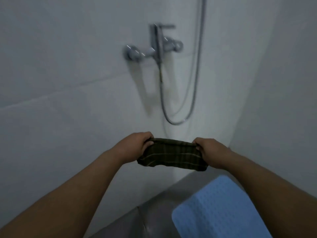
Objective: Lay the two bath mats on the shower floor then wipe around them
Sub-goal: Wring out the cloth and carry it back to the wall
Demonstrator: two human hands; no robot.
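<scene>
A dark green checked cloth (173,154) is stretched in the air between both hands, above the shower floor. My left hand (137,145) grips its left end and my right hand (208,151) grips its right end. One light blue textured bath mat (214,206) lies on the grey shower floor (151,217) at the lower right, partly hidden by my right forearm. No second mat is in view.
A chrome shower mixer (159,43) is mounted on the white tiled wall ahead, with a hose (192,93) looping down below it. A second white wall (283,83) closes the corner on the right.
</scene>
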